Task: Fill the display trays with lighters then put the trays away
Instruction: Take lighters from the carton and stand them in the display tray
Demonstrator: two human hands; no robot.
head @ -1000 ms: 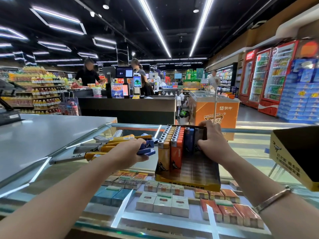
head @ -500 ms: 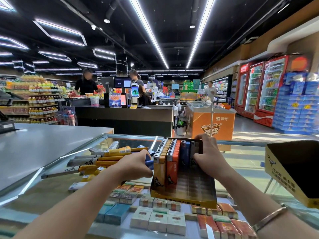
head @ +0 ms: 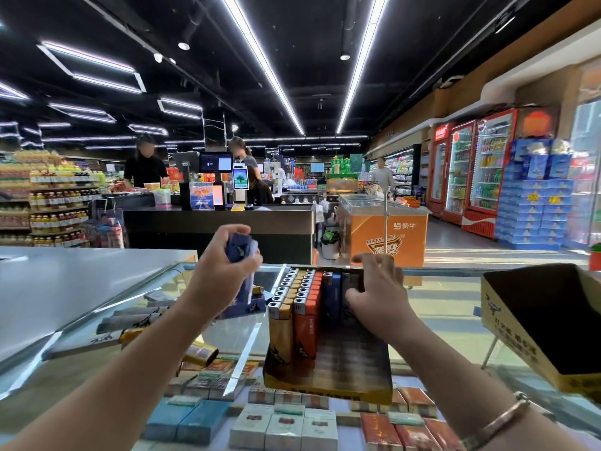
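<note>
On the glass counter, directly ahead of the person, stands the display tray, its long axis running away from the body. Rows of upright lighters fill the far left part: yellow lighters in the leftmost column, orange lighters next, then dark blue lighters beside them. The near floor and right side of the tray are unfilled.

The right hand rests inside the tray at its far right, fingers curled against the blue row, apparently steadying it; whether it actually grips a lighter cannot be told. The left hand is raised left of the tray, above counter level, fingers closed round a bundle of blue lighters.

Judgement: the open slot lies to the right of and below the left hand, just beside the right hand. The bundle should travel rightward and down, kept upright to match the standing rows. Loose lighters lie flat on the counter further left.
</note>
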